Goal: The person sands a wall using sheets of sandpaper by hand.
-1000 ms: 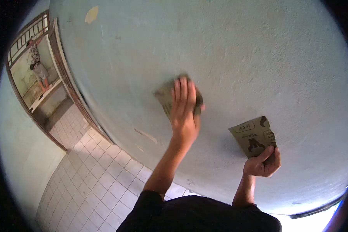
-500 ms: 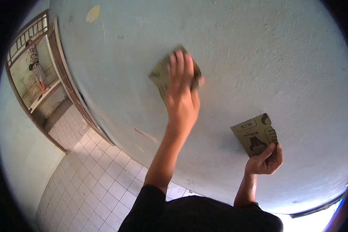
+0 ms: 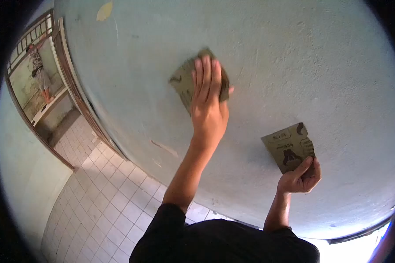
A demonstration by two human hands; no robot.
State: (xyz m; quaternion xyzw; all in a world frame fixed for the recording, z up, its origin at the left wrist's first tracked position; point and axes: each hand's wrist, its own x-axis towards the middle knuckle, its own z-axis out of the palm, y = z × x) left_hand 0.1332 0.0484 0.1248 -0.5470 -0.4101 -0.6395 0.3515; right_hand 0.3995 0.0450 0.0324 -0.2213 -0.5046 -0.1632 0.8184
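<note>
A sheet of sandpaper [image 3: 183, 79] with dark print on its olive back lies against the pale blue-green wall. My left hand [image 3: 208, 96] presses it there, fingers stretched together over it and the thumb out at the right edge. Lower right, my right hand [image 3: 300, 177] pinches a second piece of sandpaper [image 3: 289, 147] by its bottom corner between thumb and fingers. That piece has a torn right edge and its printed back faces me; whether it touches the wall I cannot tell.
The painted wall [image 3: 259, 61] has a yellowish bare patch [image 3: 104, 12] and scraped marks [image 3: 163, 148]. Pale floor tiles [image 3: 118, 197] run along its foot. Through a doorway with a brown frame [image 3: 68, 65], another person [image 3: 39, 70] stands on a ledge [image 3: 50, 106], one arm raised.
My left hand and its sandpaper show less blur and sit almost in the same place. My right hand and its sandpaper appear slightly higher. The whole view has shifted a little.
</note>
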